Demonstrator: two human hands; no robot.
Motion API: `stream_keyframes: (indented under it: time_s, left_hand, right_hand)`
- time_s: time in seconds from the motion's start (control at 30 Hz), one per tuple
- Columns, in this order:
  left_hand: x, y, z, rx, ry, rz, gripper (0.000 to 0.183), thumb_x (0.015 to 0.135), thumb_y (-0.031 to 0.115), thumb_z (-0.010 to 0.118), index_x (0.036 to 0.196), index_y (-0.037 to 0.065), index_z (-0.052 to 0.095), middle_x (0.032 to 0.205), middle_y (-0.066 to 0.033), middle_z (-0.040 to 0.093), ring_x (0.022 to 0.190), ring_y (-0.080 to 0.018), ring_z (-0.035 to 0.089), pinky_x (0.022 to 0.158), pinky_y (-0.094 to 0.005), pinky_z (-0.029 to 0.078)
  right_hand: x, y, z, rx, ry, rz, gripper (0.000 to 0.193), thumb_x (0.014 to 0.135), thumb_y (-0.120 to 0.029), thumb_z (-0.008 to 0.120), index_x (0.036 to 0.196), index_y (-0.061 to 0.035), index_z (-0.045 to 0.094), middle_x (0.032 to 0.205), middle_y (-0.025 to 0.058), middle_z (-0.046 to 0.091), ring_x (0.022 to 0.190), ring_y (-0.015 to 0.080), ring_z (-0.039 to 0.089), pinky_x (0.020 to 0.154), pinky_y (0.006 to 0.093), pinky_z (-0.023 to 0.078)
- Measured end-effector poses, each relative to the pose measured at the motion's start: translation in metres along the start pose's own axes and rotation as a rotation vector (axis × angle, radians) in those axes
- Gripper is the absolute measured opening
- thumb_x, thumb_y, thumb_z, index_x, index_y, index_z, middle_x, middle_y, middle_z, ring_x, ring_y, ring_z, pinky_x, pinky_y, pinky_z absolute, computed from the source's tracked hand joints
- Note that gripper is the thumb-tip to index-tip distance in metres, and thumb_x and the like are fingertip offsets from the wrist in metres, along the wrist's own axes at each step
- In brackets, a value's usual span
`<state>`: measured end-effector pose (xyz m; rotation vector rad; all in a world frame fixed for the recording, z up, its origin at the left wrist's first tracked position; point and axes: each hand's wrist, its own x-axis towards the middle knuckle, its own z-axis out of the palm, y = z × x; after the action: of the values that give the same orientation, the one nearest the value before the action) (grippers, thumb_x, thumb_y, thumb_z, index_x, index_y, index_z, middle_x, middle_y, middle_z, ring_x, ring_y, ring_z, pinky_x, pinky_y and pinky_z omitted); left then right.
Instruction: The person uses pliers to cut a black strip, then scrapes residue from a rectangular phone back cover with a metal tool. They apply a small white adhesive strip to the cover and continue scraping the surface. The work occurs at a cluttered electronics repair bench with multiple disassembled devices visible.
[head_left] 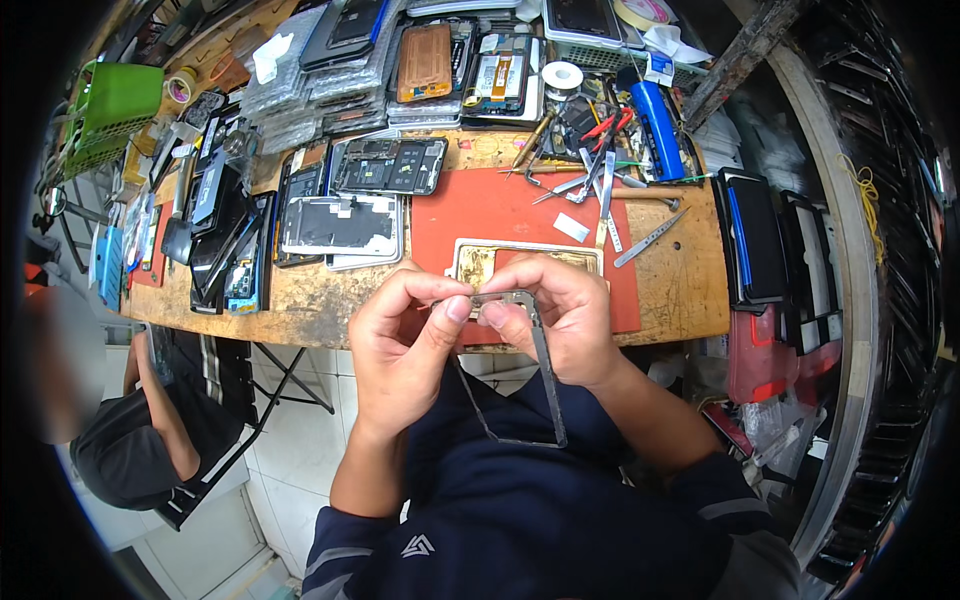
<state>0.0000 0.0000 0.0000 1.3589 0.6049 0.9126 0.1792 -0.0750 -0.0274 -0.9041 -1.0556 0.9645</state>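
A thin black phone frame (551,388), open in the middle, hangs down over my lap from both hands. My left hand (408,335) pinches its upper edge between thumb and fingers. Close beside it, my right hand (556,312) grips the same upper end near the corner, thumb against the edge. Just beyond my fingers lies a phone housing (600,252) with a pale rim and a gold-coloured inside, partly hidden by my hands. It rests on a red mat (460,215) at the bench's front edge.
On the wooden bench (690,300), tweezers (650,238) and a small white piece (572,228) lie right of the housing. Opened phones (388,166) and bubble-wrapped stacks (320,75) crowd the left and back. A blue cylinder (656,130) stands back right. Another person (150,440) sits at left.
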Motion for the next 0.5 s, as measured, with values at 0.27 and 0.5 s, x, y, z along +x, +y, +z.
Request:
stream_keyframes:
  time_s: [0.27, 0.5]
  left_hand:
    - [-0.006, -0.009, 0.0, -0.096, 0.033, -0.015, 0.008, 0.107, 0.003, 0.077, 0.113, -0.003, 0.076, 0.099, -0.0052, 0.069, 0.082, -0.0129, 0.075, 0.071, -0.0272, 0.063]
    - [-0.009, -0.023, -0.016, -0.098, -0.001, -0.003, 0.012, 0.11, 0.009, 0.075, 0.11, -0.002, 0.07, 0.1, -0.0057, 0.065, 0.078, -0.0144, 0.07, 0.069, -0.0291, 0.059]
  right_hand:
    - [-0.002, 0.01, 0.013, 0.145, 0.032, 0.026, 0.01, 0.108, 0.0, 0.073, 0.117, 0.0047, 0.072, 0.102, 0.0082, 0.077, 0.091, 0.0109, 0.076, 0.08, 0.0295, 0.067]
    - [0.002, 0.01, -0.015, -0.222, -0.19, 0.011, 0.008, 0.107, -0.003, 0.075, 0.111, 0.0034, 0.072, 0.098, 0.0072, 0.076, 0.088, 0.0138, 0.076, 0.078, 0.0321, 0.062]
